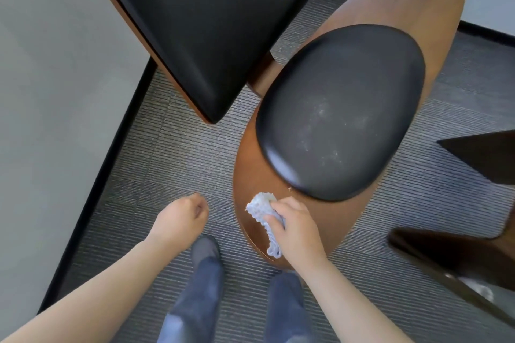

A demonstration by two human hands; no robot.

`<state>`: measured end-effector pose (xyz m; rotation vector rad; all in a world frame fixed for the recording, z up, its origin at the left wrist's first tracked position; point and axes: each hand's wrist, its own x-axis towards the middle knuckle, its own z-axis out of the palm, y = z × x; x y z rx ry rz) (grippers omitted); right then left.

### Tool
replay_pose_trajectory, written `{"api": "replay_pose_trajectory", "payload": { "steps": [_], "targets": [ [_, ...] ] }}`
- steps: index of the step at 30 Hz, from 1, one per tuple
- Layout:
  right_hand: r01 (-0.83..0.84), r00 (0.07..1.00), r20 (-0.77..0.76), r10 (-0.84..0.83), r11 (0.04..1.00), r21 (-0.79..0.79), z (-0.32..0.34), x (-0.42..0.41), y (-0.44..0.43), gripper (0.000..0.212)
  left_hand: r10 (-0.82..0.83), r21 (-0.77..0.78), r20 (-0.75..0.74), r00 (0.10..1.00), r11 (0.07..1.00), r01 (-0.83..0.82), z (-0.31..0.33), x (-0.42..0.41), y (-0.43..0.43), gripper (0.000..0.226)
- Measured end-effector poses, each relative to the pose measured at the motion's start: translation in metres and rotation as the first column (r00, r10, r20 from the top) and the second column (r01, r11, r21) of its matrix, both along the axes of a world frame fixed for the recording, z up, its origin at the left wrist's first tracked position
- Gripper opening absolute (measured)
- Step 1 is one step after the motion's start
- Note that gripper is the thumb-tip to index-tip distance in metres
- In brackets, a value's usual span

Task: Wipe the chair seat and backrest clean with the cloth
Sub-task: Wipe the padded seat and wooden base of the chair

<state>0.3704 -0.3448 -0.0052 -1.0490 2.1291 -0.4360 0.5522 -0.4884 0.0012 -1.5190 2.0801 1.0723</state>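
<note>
The right hand (295,227) gripped a bunched pale cloth (263,216), fingers curled over it, pressing it onto the brown wooden rim of the seat (245,164) at its near end, just short of the black oval cushion (340,108). The cushion bore faint whitish specks across its middle. One end of the cloth trailed down along the rim toward the person's wrist. The left hand (182,217) hung free over the grey ribbed carpet (172,153), left of the seat, loosely curled into a half fist and holding nothing. The black padded backrest (200,25), edged in brown wood, stood beyond and left of the seat. Blue trouser legs and a grey shoe (204,252) showed below, between the arms. Dark furniture (485,159) stood at the right.
</note>
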Motion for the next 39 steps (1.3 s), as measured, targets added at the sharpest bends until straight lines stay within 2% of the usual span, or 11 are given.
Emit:
{"api": "replay_pose_trajectory", "payload": {
  "steps": [5, 13, 26, 30, 32, 36, 39],
  "targets": [
    [0.078, 0.996, -0.050, -0.076, 0.997, 0.028, -0.011, 0.030, 0.013, 0.026, 0.075, 0.032, 0.024, 0.997, 0.997, -0.076, -0.009, 0.010, 0.022, 0.022],
    [0.052, 0.995, -0.087, -0.050, 0.998, 0.031, -0.035, 0.048, 0.029, 0.034, 0.073, 0.028, 0.030, 0.997, 0.997, -0.074, -0.016, 0.006, 0.036, 0.026],
    [0.148, 0.964, -0.234, -0.127, 0.986, 0.075, -0.032, 0.003, 0.100, 0.023, 0.026, 0.078, 0.017, 1.000, 0.997, -0.027, -0.017, -0.028, 0.046, 0.025],
    [0.188, 0.966, -0.209, -0.152, 0.968, 0.165, -0.031, -0.019, 0.107, 0.021, 0.048, 0.120, -0.037, 0.998, 0.992, -0.043, -0.022, -0.034, 0.054, 0.039],
    [0.253, 0.958, -0.189, -0.216, 0.946, 0.202, -0.029, -0.028, 0.102, 0.020, 0.091, 0.182, -0.079, 0.993, 0.980, -0.076, -0.025, -0.034, 0.058, 0.045],
    [0.342, 0.932, -0.141, -0.334, 0.939, 0.033, -0.020, -0.034, 0.071, 0.023, 0.188, 0.236, -0.131, 0.973, 0.960, -0.153, -0.032, -0.029, 0.061, 0.044],
    [0.266, 0.958, -0.095, -0.271, 0.962, -0.063, -0.026, -0.023, 0.035, 0.030, 0.243, 0.272, -0.178, 0.954, 0.943, -0.190, -0.038, -0.023, 0.061, 0.042]
  ]
}}
